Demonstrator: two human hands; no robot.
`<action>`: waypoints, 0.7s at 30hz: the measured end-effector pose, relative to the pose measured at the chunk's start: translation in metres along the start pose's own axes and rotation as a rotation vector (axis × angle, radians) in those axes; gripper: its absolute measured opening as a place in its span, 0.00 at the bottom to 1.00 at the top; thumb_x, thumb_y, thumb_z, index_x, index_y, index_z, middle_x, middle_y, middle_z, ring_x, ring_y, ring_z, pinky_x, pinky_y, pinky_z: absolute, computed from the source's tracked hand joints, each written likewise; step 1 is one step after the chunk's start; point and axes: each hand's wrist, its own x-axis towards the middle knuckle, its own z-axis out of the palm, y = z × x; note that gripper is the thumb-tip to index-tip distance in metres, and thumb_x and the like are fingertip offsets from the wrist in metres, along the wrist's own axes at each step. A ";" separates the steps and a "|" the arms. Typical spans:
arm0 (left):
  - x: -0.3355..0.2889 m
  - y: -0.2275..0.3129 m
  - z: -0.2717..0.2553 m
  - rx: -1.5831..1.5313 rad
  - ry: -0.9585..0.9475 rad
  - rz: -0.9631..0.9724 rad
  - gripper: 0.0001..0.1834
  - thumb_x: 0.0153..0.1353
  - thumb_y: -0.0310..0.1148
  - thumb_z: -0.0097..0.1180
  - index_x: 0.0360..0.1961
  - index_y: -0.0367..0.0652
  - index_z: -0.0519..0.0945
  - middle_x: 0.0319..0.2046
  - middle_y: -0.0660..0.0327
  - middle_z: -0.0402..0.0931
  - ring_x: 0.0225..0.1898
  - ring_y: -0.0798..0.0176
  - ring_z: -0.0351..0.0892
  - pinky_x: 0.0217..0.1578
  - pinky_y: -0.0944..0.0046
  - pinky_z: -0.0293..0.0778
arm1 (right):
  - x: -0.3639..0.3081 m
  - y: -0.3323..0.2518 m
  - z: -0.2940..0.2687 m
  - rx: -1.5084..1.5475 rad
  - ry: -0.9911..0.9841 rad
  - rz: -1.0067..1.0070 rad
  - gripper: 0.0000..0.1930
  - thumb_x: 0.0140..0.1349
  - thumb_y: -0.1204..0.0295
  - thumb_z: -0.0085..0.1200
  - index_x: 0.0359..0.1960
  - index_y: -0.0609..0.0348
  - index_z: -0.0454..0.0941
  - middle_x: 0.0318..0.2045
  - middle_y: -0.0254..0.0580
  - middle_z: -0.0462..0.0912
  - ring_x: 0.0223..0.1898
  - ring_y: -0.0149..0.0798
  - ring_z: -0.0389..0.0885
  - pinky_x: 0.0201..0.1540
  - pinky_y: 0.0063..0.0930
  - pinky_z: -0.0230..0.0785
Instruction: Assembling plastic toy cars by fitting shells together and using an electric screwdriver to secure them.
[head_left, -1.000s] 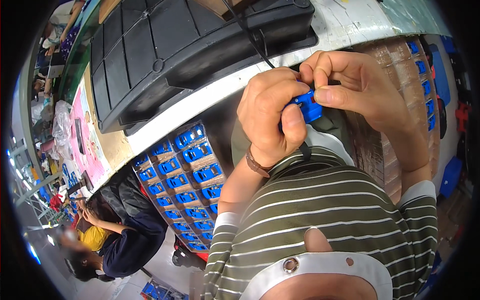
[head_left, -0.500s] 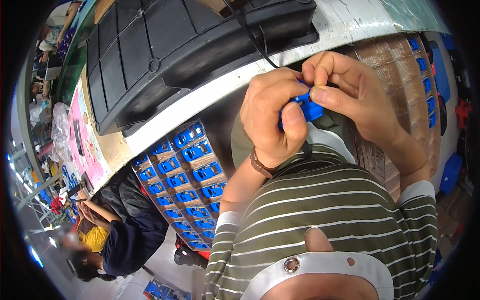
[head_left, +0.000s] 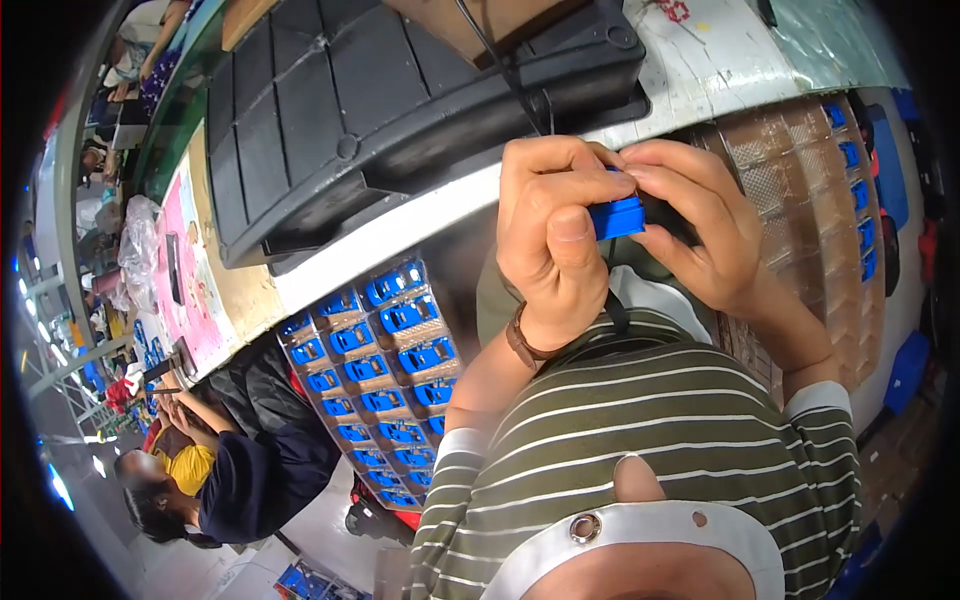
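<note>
Just past the near edge of the bench, I hold a small blue plastic toy car body [head_left: 618, 218] in front of my torso. My left hand [head_left: 550, 235] is closed around its left side, the thumb folded in front and the fingertips along the top. The fingertips of my right hand [head_left: 710, 215] pinch its right end, thumb low at the corner and index finger above. Fingers cover much of the part, so its far side is hidden.
Left of me, a compartment tray [head_left: 392, 345] holds several blue car bodies. A mostly bare tray [head_left: 790, 180] at my right has several along its outer edge. A large black plastic bin [head_left: 400, 130] lies on the white bench [head_left: 690, 90]. A co-worker [head_left: 265, 480] sits at far left.
My right thumb has moved from the top of the blue car body down to its lower right corner. The part now shows a plainer side, and the whole view has shifted slightly.
</note>
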 end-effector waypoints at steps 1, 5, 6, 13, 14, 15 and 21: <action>0.002 -0.001 0.000 0.064 -0.038 0.047 0.20 0.64 0.45 0.43 0.33 0.36 0.74 0.32 0.53 0.68 0.31 0.58 0.72 0.31 0.65 0.69 | 0.000 0.001 -0.002 -0.029 0.012 -0.003 0.20 0.45 0.84 0.58 0.43 0.62 0.74 0.41 0.46 0.76 0.38 0.43 0.77 0.38 0.28 0.71; 0.004 -0.004 0.003 0.195 -0.103 0.090 0.18 0.59 0.43 0.51 0.36 0.36 0.73 0.32 0.51 0.69 0.31 0.57 0.71 0.31 0.63 0.69 | 0.004 0.002 -0.006 -0.071 0.067 0.024 0.17 0.47 0.85 0.55 0.41 0.63 0.75 0.37 0.46 0.78 0.36 0.43 0.78 0.36 0.28 0.71; 0.009 -0.005 0.003 0.230 -0.145 0.152 0.17 0.59 0.41 0.52 0.37 0.35 0.73 0.32 0.50 0.69 0.31 0.56 0.71 0.31 0.63 0.69 | 0.003 0.000 -0.005 -0.013 0.098 0.074 0.15 0.50 0.83 0.53 0.41 0.63 0.75 0.36 0.45 0.78 0.36 0.44 0.77 0.36 0.30 0.70; 0.036 0.006 0.020 0.354 -0.084 0.091 0.07 0.59 0.25 0.44 0.36 0.32 0.71 0.31 0.51 0.70 0.30 0.59 0.71 0.33 0.66 0.68 | 0.030 -0.003 -0.025 0.018 0.028 0.093 0.22 0.52 0.72 0.54 0.50 0.62 0.69 0.43 0.51 0.73 0.40 0.50 0.74 0.43 0.35 0.66; 0.040 0.010 0.023 0.290 -0.027 -0.080 0.07 0.61 0.26 0.42 0.35 0.33 0.71 0.31 0.53 0.70 0.30 0.62 0.70 0.33 0.67 0.67 | 0.031 -0.005 -0.028 0.011 -0.081 0.120 0.29 0.52 0.71 0.54 0.57 0.61 0.61 0.48 0.54 0.68 0.45 0.52 0.71 0.47 0.35 0.64; 0.044 0.014 0.025 0.221 0.031 -0.253 0.09 0.64 0.28 0.40 0.35 0.33 0.71 0.31 0.56 0.70 0.30 0.66 0.70 0.33 0.69 0.67 | 0.032 -0.004 -0.032 0.022 -0.119 0.147 0.30 0.52 0.72 0.53 0.58 0.61 0.59 0.49 0.54 0.67 0.46 0.52 0.70 0.48 0.35 0.64; 0.065 0.007 0.027 0.071 -0.018 -0.524 0.14 0.66 0.36 0.41 0.38 0.35 0.74 0.31 0.61 0.74 0.31 0.71 0.74 0.30 0.74 0.69 | 0.045 0.006 -0.048 0.301 -0.279 0.448 0.26 0.58 0.79 0.40 0.61 0.63 0.57 0.46 0.41 0.65 0.34 0.29 0.70 0.37 0.21 0.65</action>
